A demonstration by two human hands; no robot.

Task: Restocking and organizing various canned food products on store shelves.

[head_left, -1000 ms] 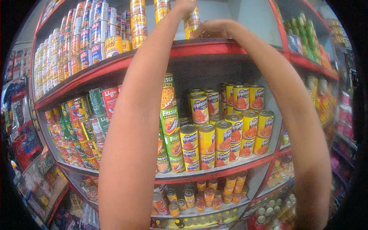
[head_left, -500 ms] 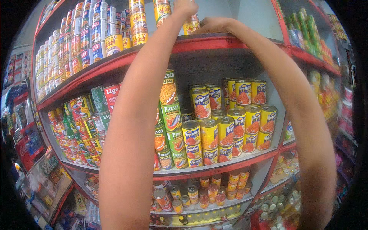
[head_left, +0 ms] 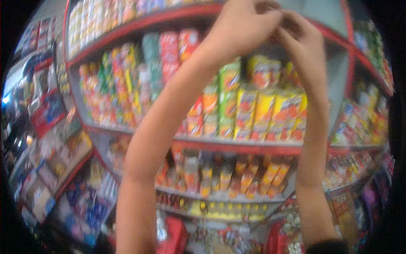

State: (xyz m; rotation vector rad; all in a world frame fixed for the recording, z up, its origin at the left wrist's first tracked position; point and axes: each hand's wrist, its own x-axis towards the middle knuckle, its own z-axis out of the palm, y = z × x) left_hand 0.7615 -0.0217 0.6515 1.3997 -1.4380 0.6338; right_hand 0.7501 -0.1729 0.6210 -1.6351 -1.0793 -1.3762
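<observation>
My left hand [head_left: 250, 26] and my right hand [head_left: 303, 39] are raised close together at the top of the view, in front of the upper shelf edge [head_left: 186, 17]. Their fingers are bent toward each other, and the fingertips seem to meet. Motion blur and overlap hide whether anything is between them. Below and behind the hands, yellow cans with a red food picture [head_left: 264, 108] stand stacked on the middle shelf. A column of green cans [head_left: 228, 101] rises beside them, next to orange-and-green cans [head_left: 210, 106].
Red cans [head_left: 170, 55] and many colourful cans [head_left: 114, 84] fill the middle shelf's left part. Rows of cans [head_left: 101, 17] line the upper shelf. Smaller jars and cans [head_left: 226, 175] stand on a lower shelf. Packaged goods [head_left: 48, 114] lie at far left; another shelf section [head_left: 363, 114] adjoins at right.
Both hands have come away from the cans on the upper shelf and drawn together in front of its edge. The view has shifted, so the shelves appear displaced and blurred.
</observation>
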